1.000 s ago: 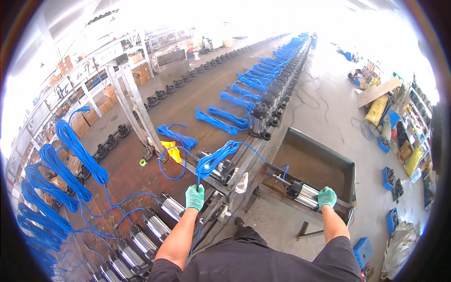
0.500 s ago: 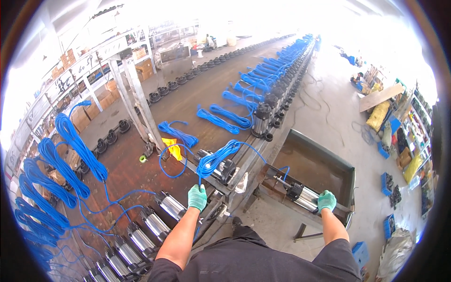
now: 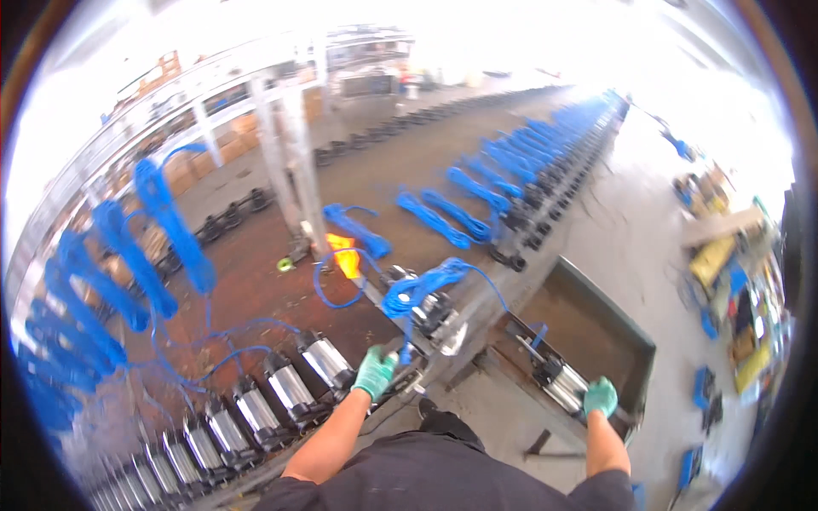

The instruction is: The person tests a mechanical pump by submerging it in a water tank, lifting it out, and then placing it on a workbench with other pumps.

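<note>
My right hand (image 3: 601, 397), in a green glove, is closed round the near end of a silver pump motor (image 3: 563, 387) lying in a trough. A thin shaft sticks out of the motor's far end, and a blue cable runs from there toward the bench. My left hand (image 3: 375, 372), gloved too, is at the bench edge with thumb and fingers apart, just left of a hanging blue cable end. That end belongs to a coiled blue cable (image 3: 423, 286) draped over another pump motor (image 3: 436, 313). Motion blur softens the left fingers.
Several silver motors (image 3: 288, 382) line the bench's near left edge, their blue cable coils (image 3: 175, 226) hanging beyond. A metal post (image 3: 302, 170) rises from the bench beside a yellow cloth (image 3: 345, 255). Blue bins (image 3: 703, 387) and sacks stand along the right.
The view has swung, shifting the scene rightward and down. My left hand has come away from the cable end to its left. My right hand stays on the motor.
</note>
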